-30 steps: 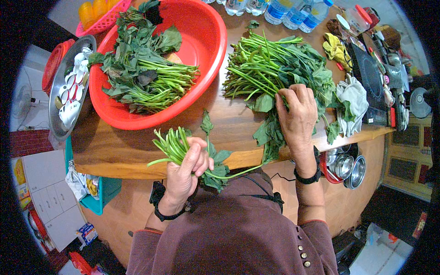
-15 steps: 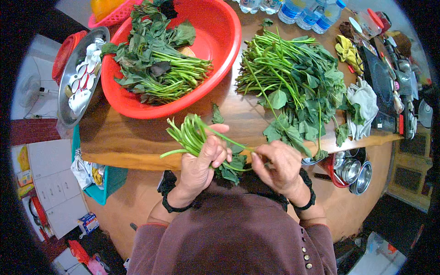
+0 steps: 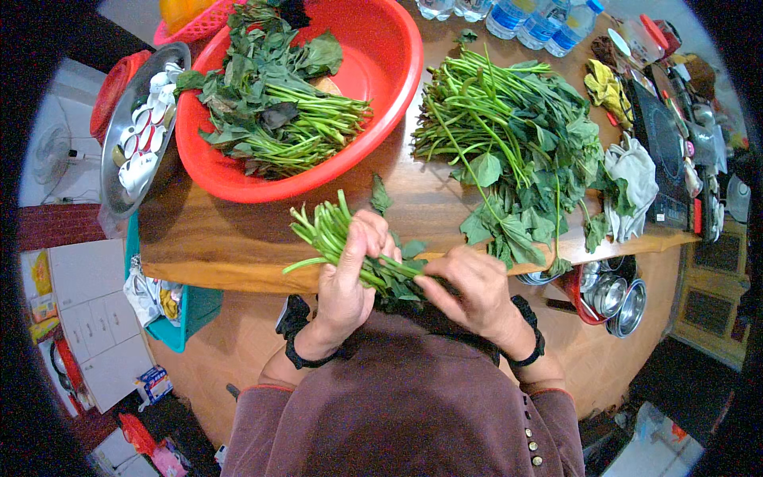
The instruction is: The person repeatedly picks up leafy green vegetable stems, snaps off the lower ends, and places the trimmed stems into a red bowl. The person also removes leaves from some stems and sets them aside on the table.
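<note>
My left hand [image 3: 354,262] is wrapped round a bunch of leafy greens [image 3: 324,230], its cut stem ends pointing up and left. The leaves hang below my fingers at the table edge. Close by on the right, my right hand [image 3: 470,288] is closed, thumb and fingers pinching a green stem at the leafy side of the bunch. Beyond my right hand lies a large pile of greens [image 3: 509,135], stems to the left and leaves to the right. More greens [image 3: 294,119] rest inside a red plastic basin [image 3: 389,103] at the far left.
A metal tray [image 3: 118,189] of small white and red pieces stands left of the basin. Several water bottles [image 3: 548,24] line the back. Yellow gloves [image 3: 608,91], a pale cloth [image 3: 632,187] and a black cooktop [image 3: 661,151] are at the right. A loose leaf [image 3: 380,195] lies on the wooden table [image 3: 238,238].
My left fingers have closed more tightly round the bunch. My right hand has moved slightly left, bringing its stem in against the bunch.
</note>
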A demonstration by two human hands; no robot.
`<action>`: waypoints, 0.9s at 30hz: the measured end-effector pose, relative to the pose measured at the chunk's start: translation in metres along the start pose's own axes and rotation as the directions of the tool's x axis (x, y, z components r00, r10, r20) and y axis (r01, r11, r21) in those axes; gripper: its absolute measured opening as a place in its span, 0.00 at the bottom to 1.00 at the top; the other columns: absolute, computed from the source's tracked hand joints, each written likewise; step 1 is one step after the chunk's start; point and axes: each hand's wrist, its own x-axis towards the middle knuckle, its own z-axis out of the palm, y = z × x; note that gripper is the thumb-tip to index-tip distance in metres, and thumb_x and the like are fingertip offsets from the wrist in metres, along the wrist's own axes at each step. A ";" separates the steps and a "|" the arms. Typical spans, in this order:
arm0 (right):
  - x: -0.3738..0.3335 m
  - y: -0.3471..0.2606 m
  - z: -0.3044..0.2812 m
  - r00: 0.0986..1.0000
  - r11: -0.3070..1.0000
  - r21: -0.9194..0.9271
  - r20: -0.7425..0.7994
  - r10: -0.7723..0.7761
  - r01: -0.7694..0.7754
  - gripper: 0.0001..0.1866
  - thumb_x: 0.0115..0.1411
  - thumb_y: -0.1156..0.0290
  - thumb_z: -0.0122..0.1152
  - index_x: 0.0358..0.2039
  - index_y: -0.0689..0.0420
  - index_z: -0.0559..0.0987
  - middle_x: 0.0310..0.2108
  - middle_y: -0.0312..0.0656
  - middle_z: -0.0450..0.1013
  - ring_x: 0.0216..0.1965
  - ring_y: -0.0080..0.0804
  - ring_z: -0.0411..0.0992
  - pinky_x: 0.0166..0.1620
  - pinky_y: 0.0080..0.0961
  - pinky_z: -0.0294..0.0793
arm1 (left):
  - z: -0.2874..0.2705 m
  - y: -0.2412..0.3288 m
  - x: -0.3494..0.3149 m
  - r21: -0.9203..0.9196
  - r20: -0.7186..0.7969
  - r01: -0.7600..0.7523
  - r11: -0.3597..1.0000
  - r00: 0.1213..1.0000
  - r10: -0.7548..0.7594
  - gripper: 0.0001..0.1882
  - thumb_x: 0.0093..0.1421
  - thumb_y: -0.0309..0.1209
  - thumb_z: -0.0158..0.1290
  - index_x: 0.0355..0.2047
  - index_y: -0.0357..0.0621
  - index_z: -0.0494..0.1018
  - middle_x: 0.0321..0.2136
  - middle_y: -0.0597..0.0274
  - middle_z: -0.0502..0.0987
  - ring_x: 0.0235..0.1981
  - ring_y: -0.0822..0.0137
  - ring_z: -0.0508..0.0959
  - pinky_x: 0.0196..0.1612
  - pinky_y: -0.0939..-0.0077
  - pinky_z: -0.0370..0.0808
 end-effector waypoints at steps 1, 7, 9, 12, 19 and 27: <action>0.003 0.004 -0.004 1.000 1.000 -0.008 -0.016 0.012 -0.012 0.09 0.54 0.72 0.72 0.31 0.58 0.79 0.24 0.41 0.72 0.24 0.40 0.72 0.28 0.35 0.72 | 0.000 0.000 0.000 -0.010 -0.013 -0.016 1.000 1.000 0.016 0.20 0.77 0.44 0.36 0.28 0.49 0.59 0.33 0.64 0.63 0.33 0.70 0.66 0.42 0.67 0.73; 0.024 0.039 -0.025 0.966 0.932 -0.301 -0.216 0.139 -0.201 0.12 0.56 0.73 0.69 0.40 0.59 0.80 0.39 0.47 0.74 0.41 0.47 0.73 0.44 0.38 0.74 | -0.013 0.005 -0.001 -0.156 0.040 -0.005 0.988 0.999 0.012 0.19 0.78 0.45 0.33 0.33 0.48 0.61 0.22 0.66 0.64 0.24 0.69 0.67 0.38 0.66 0.73; 0.027 0.047 -0.024 0.958 0.913 -0.322 -0.220 0.186 -0.252 0.16 0.58 0.71 0.68 0.46 0.59 0.80 0.41 0.48 0.75 0.44 0.48 0.73 0.47 0.40 0.73 | -0.017 0.005 -0.003 -0.181 0.067 0.016 0.983 0.998 -0.004 0.20 0.78 0.45 0.32 0.33 0.48 0.62 0.19 0.68 0.62 0.21 0.71 0.65 0.35 0.67 0.72; 0.029 0.056 -0.018 0.934 0.885 -0.310 -0.202 0.295 -0.347 0.16 0.59 0.70 0.68 0.48 0.60 0.80 0.41 0.49 0.77 0.43 0.48 0.73 0.48 0.40 0.74 | -0.020 0.003 -0.005 -0.153 0.047 0.023 0.988 0.999 -0.016 0.17 0.77 0.41 0.36 0.34 0.46 0.65 0.19 0.71 0.60 0.19 0.75 0.63 0.34 0.70 0.71; 0.026 0.037 -0.017 0.932 0.916 -0.196 -0.175 0.318 -0.349 0.07 0.60 0.73 0.66 0.38 0.61 0.83 0.29 0.47 0.79 0.29 0.45 0.76 0.34 0.38 0.76 | -0.023 0.003 -0.005 -0.092 0.080 0.072 0.993 0.995 -0.065 0.15 0.76 0.35 0.43 0.52 0.38 0.71 0.18 0.75 0.58 0.19 0.79 0.61 0.33 0.74 0.71; 0.010 -0.019 -0.017 0.975 0.976 0.006 -0.021 0.220 -0.220 0.09 0.58 0.77 0.67 0.40 0.63 0.82 0.24 0.45 0.77 0.23 0.40 0.75 0.29 0.33 0.74 | -0.006 -0.001 -0.003 0.040 -0.015 0.118 0.992 0.993 -0.118 0.23 0.77 0.41 0.36 0.59 0.37 0.69 0.29 0.68 0.68 0.23 0.76 0.66 0.35 0.70 0.75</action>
